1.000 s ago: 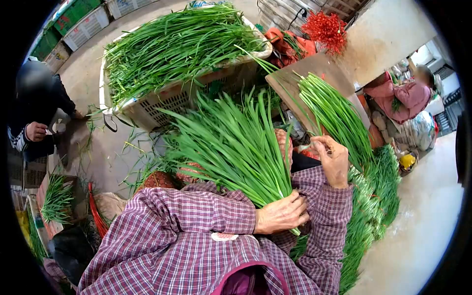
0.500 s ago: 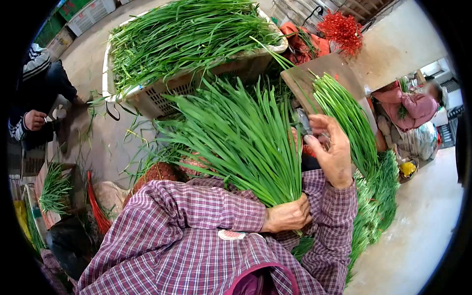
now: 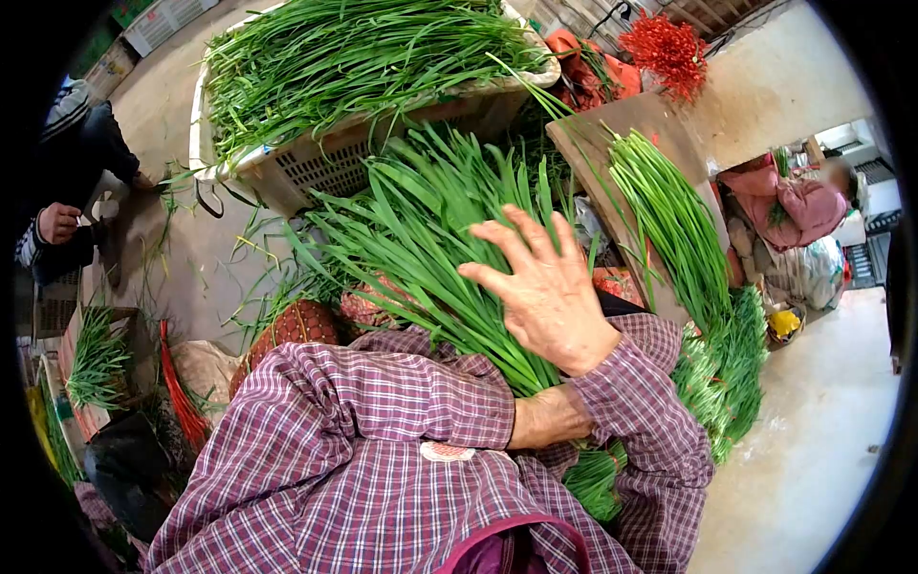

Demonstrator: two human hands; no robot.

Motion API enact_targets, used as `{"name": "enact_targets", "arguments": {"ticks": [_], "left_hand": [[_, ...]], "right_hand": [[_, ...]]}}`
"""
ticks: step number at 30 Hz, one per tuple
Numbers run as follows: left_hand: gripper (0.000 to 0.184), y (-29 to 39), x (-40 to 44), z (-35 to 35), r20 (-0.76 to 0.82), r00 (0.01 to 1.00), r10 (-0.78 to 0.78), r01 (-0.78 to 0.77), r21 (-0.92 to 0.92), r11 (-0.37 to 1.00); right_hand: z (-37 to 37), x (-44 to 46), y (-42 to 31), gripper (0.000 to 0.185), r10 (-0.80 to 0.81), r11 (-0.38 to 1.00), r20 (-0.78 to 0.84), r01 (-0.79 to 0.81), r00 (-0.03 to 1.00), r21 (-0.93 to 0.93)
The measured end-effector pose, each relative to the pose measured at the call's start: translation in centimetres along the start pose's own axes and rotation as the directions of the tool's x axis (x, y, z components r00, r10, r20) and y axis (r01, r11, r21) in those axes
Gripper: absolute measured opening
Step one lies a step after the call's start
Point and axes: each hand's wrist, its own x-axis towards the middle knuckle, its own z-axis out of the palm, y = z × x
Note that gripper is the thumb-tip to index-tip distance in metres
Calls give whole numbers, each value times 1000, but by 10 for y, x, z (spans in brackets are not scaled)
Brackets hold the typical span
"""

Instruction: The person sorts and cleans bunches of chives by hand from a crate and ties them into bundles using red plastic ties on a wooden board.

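My left hand (image 3: pixel 550 418) grips the lower ends of a large bunch of garlic chives (image 3: pixel 421 225), whose long flat green leaves fan up and to the left. Its fingers are partly covered by my right sleeve. Over the bunch's right side is my right hand (image 3: pixel 550 297), fingers spread, back facing up, holding nothing; whether it touches the leaves I cannot tell. A separate bundle of chives (image 3: pixel 660 215) lies on a brown board (image 3: pixel 588 153) just to the right.
Ahead stands a white plastic crate (image 3: pixel 316 177) heaped with chives. Red ties (image 3: pixel 665 57) sit beyond the board, with more red ties (image 3: pixel 177 392) at left. Stacked chive bundles (image 3: pixel 732 373) lie at right. One person (image 3: pixel 72 182) is at far left, another (image 3: pixel 789 206) at far right.
My right hand has moved left from beside the board to over the bunch, and its fingers have spread. My left hand still holds the chives.
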Motion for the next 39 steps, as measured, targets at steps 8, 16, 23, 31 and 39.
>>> {"name": "enact_targets", "arguments": {"ticks": [8, 16, 23, 31, 39], "left_hand": [[37, -8, 18, -19, 585, 798, 142, 38, -285, 958], [33, 0, 5, -5, 251, 967, 41, -98, 220, 971], [28, -11, -6, -28, 67, 998, 11, -22, 170, 985], [24, -13, -8, -34, -121, 992, 25, -13, 102, 995], [24, -48, -3, -66, -260, 964, -61, 4, -213, 977]], "right_hand": [[28, 47, 19, 13, -96, 995, -138, 91, 986, -47], [29, 111, 88, 10, 43, 978, -291, -100, 956, -182], [-41, 59, 157, 30, 312, 933, -504, -360, 805, 3], [-21, 1, 123, 21, 566, 806, -303, -437, 767, 399], [-15, -5, 104, 33, 596, 622, -268, -224, 757, 750]]}}
